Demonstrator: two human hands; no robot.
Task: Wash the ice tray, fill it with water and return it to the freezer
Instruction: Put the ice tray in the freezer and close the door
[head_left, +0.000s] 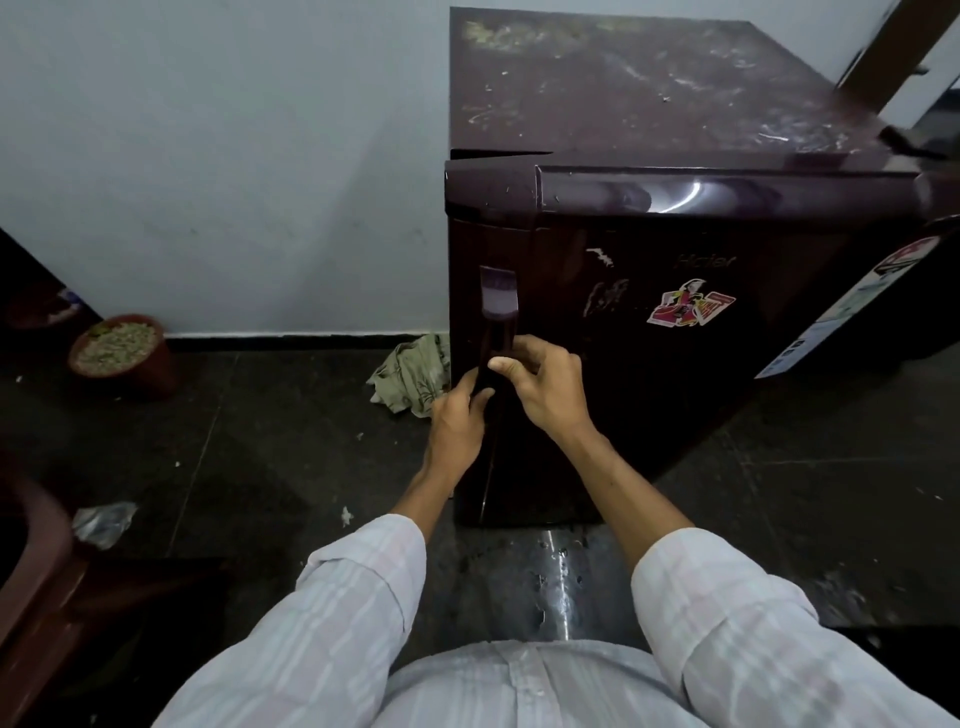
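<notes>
You are looking at a dark maroon fridge (675, 364) whose door (623, 395) is carrying the brand name "Haier" (705, 261) in faint raised lettering near its upper right. That is the only wording you are able to read. A colourful sticker (691, 310) below the name is showing a figure, its print too small to make out. A long label (852, 306) is running down the door's right edge, and its text is staying blurred. The pale patch (497, 297) on the handle is showing marks too small to read.

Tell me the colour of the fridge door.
Dark glossy maroon fridge door, seen in the head view.
</notes>
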